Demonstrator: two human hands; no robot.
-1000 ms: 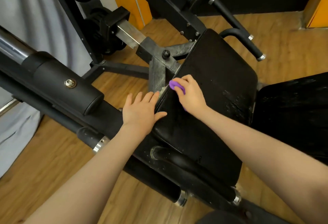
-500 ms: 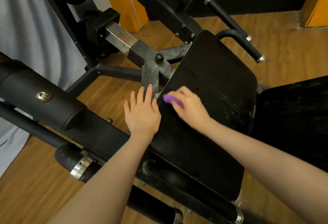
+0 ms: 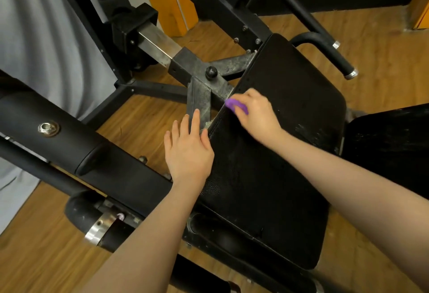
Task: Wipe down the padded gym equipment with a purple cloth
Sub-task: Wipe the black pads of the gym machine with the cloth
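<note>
Your right hand grips the purple cloth, mostly hidden under your fingers, at the black pad's left edge; your left hand lies flat, fingers straight, beside it.

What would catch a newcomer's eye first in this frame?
The purple cloth, gripped by the right hand at the left edge of the black padded seat mid-frame. Beside it, the left hand lies flat against that edge, fingers straight.
</note>
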